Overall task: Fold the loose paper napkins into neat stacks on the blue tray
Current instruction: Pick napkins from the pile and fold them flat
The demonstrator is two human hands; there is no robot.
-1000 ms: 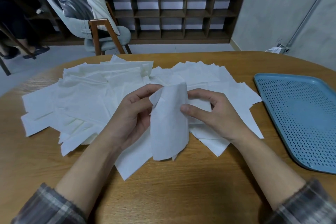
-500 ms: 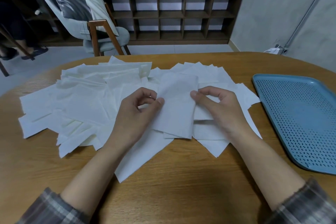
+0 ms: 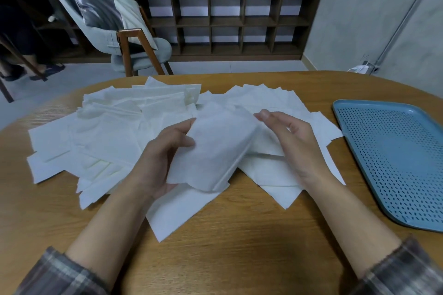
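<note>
Left hand [image 3: 165, 158] pinches napkin [image 3: 215, 151] edge, blue tray [image 3: 402, 151] apart

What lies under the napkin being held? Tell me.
Beneath the held napkin, which the left hand grips, loose napkins stick out across the table. Whatever lies directly below its middle is covered.
</note>
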